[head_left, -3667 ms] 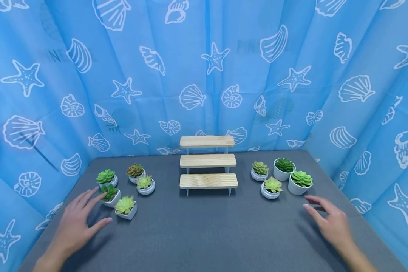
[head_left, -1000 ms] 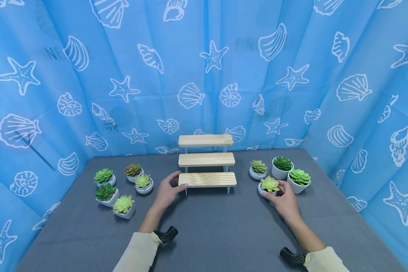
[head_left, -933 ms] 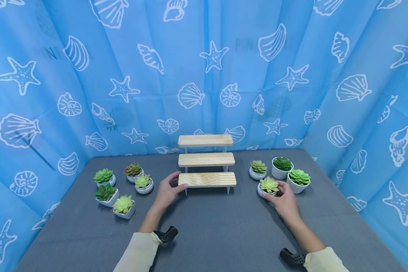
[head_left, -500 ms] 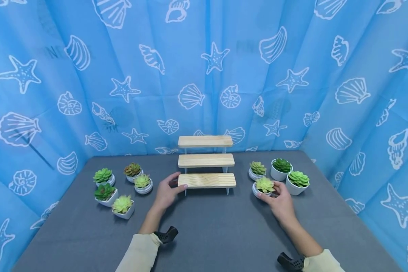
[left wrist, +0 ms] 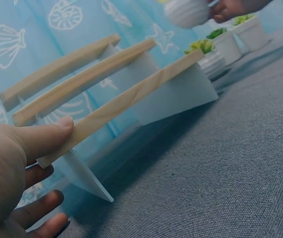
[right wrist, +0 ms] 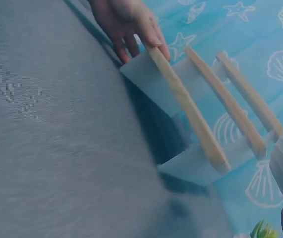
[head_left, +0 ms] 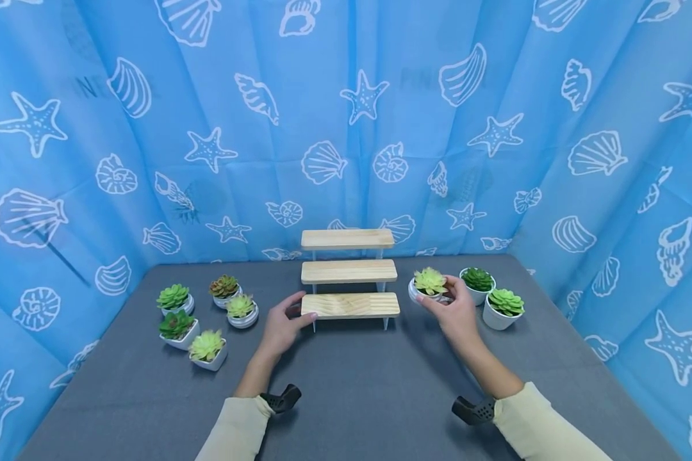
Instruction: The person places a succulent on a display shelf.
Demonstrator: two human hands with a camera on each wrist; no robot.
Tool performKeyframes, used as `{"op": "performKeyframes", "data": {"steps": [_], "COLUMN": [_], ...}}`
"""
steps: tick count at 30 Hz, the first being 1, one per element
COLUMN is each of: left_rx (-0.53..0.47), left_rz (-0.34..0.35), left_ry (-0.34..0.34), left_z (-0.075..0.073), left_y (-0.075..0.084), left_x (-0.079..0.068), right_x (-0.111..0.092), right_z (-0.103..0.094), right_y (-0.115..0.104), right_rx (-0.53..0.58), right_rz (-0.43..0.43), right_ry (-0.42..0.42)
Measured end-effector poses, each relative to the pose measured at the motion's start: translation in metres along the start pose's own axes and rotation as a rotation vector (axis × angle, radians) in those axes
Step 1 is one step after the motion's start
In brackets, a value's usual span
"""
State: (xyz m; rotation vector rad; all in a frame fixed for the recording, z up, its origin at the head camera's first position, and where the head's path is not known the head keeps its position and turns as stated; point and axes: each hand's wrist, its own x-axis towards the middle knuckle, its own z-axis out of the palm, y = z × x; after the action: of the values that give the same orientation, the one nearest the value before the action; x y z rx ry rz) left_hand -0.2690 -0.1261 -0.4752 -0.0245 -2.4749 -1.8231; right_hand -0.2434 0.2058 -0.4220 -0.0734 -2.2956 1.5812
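A three-tier wooden display stand (head_left: 350,306) with pale supports stands at the back middle of the table. My left hand (head_left: 280,326) pinches the left end of its lowest shelf, the thumb (left wrist: 47,139) on top and fingers beneath. In my right hand (head_left: 458,317) is a small potted succulent (head_left: 429,282) with light green leaves, gripped by its round, ribbed white pot (left wrist: 186,12). The pot is raised off the table, upright, just right of the stand. It hides another succulent (left wrist: 208,57) in the head view, which the left wrist view shows behind the stand's far end.
Two succulents in taller white pots, one dark green (head_left: 477,282) and one bright green (head_left: 503,307), sit right of my right hand. Several potted succulents (head_left: 207,349) are grouped at the left of the grey table (head_left: 346,397). A blue shell-print curtain (head_left: 346,115) surrounds the table.
My left hand has come from the left plants to the stand's lowest shelf and stays there. My right hand has gripped the light green succulent, lifted it and carried it left toward the stand.
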Motion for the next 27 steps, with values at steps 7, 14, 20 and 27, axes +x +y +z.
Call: {"op": "performKeyframes", "data": {"steps": [7, 14, 20, 27], "left_rx": [-0.008, -0.001, -0.012, -0.016], "left_rz": [0.0, 0.004, 0.019, 0.014], "left_ry": [0.005, 0.005, 0.01, 0.004], "left_z": [-0.002, 0.0, -0.001, 0.0], "left_y": [0.0, -0.003, -0.003, -0.005], "left_x": [0.001, 0.001, 0.0, 0.0], "right_x": [0.025, 0.047, 0.068, 0.087], "right_z": [0.014, 0.025, 0.037, 0.051], "right_y": [-0.021, -0.038, -0.05, -0.056], "right_rx": [0.036, 0.084, 0.067, 0.09], "right_rz": [-0.047, -0.071, -0.083, -0.074], "right_ry": [0.022, 0.037, 0.057, 0.059]}}
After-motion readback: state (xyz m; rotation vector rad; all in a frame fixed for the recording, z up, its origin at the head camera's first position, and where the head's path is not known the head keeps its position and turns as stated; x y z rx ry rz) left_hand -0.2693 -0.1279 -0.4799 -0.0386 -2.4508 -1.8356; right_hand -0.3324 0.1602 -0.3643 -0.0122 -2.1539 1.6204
